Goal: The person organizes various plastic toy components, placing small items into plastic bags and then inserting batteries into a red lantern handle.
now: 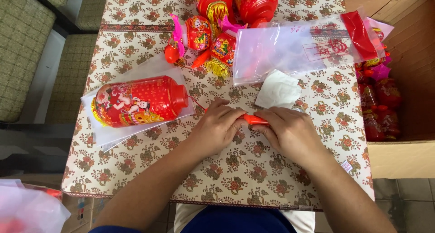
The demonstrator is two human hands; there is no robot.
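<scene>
Gripping a short orange-red stick (254,119) from both ends, the left hand (216,126) and the right hand (289,131) meet near the middle of the tabletop (253,169), fingers curled shut around it so only its centre shows. Bare flowered cloth runs from the wrists to the near edge, the widest free stretch on the surface.

Toward the left edge a red drum-shaped lantern (140,101) lies on its side on a clear plastic sleeve (108,135), whose corner comes close to that edge. Just beyond the right hand rests a folded white paper (277,90), and past it a large clear plastic bag (294,47) with a red strip slants toward the far right corner. Crowding the far edge are small red lantern ornaments (204,38) with pink and yellow tassels, and two bigger red lanterns (235,2) cut off by the frame.

Off the right edge stands an open cardboard box (398,156) holding more red lanterns, close against the tabletop.
</scene>
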